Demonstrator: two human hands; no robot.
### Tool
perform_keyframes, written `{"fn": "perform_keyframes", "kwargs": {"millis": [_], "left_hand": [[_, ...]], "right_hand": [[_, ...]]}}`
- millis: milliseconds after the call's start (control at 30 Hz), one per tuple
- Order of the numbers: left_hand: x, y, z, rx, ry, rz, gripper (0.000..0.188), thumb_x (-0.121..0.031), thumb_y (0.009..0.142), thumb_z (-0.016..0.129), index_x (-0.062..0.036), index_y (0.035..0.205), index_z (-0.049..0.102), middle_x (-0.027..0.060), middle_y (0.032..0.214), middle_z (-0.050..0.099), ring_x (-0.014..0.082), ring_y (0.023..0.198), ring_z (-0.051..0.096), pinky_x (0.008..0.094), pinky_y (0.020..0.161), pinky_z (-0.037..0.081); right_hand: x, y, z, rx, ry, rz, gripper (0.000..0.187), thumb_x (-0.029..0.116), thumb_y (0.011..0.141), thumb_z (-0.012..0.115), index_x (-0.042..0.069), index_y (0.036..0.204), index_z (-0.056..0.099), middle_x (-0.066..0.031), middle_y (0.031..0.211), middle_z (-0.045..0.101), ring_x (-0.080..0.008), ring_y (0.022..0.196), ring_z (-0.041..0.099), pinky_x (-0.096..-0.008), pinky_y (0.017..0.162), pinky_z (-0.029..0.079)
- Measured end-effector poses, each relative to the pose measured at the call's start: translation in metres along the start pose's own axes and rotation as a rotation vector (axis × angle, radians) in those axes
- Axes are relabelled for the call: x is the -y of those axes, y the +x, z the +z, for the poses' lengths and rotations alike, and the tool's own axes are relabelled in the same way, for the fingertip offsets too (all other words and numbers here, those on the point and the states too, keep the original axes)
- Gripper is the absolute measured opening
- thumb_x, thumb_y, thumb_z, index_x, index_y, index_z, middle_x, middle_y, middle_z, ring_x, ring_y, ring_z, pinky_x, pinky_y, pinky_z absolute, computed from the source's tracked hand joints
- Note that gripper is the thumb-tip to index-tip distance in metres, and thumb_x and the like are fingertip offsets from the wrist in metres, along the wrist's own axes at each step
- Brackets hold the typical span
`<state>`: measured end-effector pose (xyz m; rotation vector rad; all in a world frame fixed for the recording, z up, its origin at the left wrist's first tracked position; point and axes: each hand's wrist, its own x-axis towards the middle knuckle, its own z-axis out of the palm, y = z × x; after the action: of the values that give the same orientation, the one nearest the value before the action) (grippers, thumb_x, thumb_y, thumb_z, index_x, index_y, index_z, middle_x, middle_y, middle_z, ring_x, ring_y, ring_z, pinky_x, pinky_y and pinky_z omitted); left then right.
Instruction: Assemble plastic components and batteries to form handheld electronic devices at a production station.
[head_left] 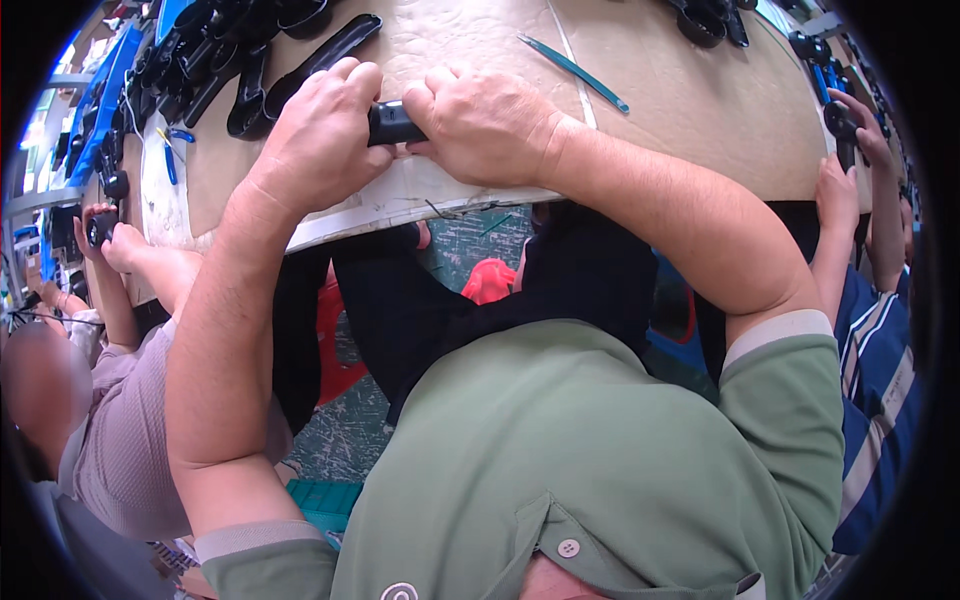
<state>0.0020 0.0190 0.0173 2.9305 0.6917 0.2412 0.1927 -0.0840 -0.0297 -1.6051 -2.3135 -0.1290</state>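
Observation:
Both my hands grip one black plastic handle-shaped piece (392,123) just above the near edge of the table. My left hand (325,130) closes round its left end, and my right hand (485,120) is wrapped round the other. Only the short middle length shows between the fists, so its ends are hidden. Beyond my left hand lies a long, curved black shell (325,60), open like a trough. Teal tweezers (575,73) rest on the table past my right hand.
A heap of black round-ended parts (205,60) covers the far left; more black parts (708,18) lie far right. Blue-handled pliers (170,155) are at the left. People sit close on both sides, their hands (125,247) (838,190) holding black parts. The cardboard-covered table (690,120) ends before my lap.

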Motion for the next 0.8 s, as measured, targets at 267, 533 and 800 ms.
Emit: {"fn": "perform_keyframes", "kwargs": {"millis": [267,533,800], "left_hand": [[0.010,-0.005,0.004,-0.057,-0.105,0.009,0.046,-0.015,0.072,0.096,-0.0058,0.099,0.059,0.0081,0.095,0.060,0.0275,0.085,0.059,0.0383,0.083,0.053],[0.020,-0.008,0.012,-0.138,-0.351,0.104,0.030,-0.027,0.092,0.082,-0.0035,0.105,0.068,0.0080,0.102,0.068,0.0263,0.087,0.063,0.0376,0.085,0.054],[0.019,-0.015,0.031,-0.252,-0.651,-0.092,0.021,-0.021,0.110,0.060,-0.0059,0.106,0.074,0.0056,0.101,0.071,0.0193,0.085,0.062,0.0316,0.083,0.052]], "right_hand": [[0.008,0.007,-0.013,0.065,-0.047,-0.042,0.025,0.024,0.105,0.063,-0.001,0.105,0.061,-0.0168,0.087,0.070,-0.0300,0.068,0.072,-0.0391,0.062,0.060],[-0.004,0.012,-0.017,0.095,-0.057,-0.116,0.022,0.020,0.102,0.064,-0.001,0.108,0.063,-0.0149,0.090,0.074,-0.0290,0.062,0.072,-0.0387,0.054,0.058],[-0.011,0.010,-0.012,-0.001,-0.074,-0.142,0.023,0.024,0.098,0.070,0.003,0.109,0.068,-0.0120,0.091,0.078,-0.0289,0.072,0.076,-0.0380,0.067,0.062]]}}
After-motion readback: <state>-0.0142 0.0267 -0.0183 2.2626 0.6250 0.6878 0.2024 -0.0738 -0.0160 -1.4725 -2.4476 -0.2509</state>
